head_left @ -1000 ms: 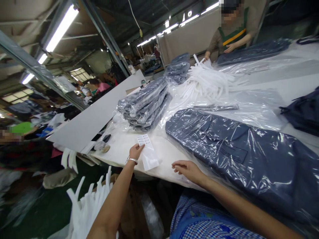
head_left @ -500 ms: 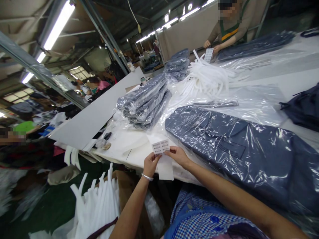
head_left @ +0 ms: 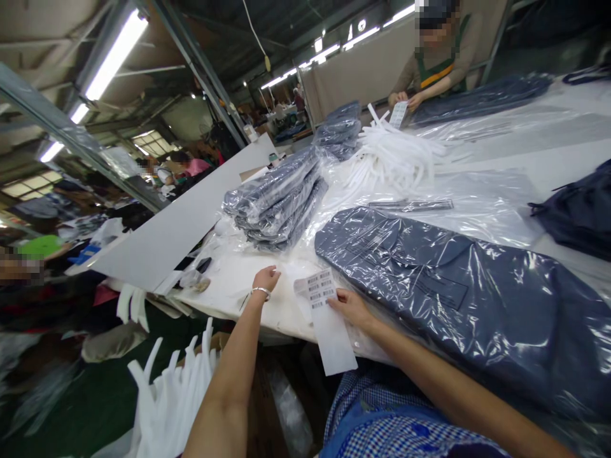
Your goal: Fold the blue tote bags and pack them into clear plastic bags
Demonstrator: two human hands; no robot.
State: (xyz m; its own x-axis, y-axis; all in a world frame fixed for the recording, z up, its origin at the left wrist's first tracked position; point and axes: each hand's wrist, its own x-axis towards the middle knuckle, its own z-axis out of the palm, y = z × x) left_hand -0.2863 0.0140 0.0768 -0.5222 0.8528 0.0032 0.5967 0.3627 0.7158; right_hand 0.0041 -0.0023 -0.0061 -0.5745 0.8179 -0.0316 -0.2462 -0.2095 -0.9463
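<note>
My right hand [head_left: 352,308] pinches the right edge of a sheet of barcode labels [head_left: 321,291], whose blank white lower part hangs over the table's front edge. To the left of the sheet, my left hand [head_left: 266,280] is over the white table [head_left: 229,280], a bracelet on its wrist. Its fingers are curled together; whatever they may hold is too small to make out. Just right of the sheet lies a dark blue-grey garment in a clear plastic bag [head_left: 443,280], flat on the table.
Behind are a stack of bagged garments [head_left: 281,197] and a heap of white foam strips [head_left: 396,152]. Across the table a co-worker [head_left: 434,70] holds another label sheet [head_left: 399,114]. More white strips [head_left: 167,394] stand in a box at lower left. A dark garment [head_left: 580,203] lies right.
My left hand has come off the label sheet and moved left and up. The sheet stays in my right hand, now tilted, with more of it showing.
</note>
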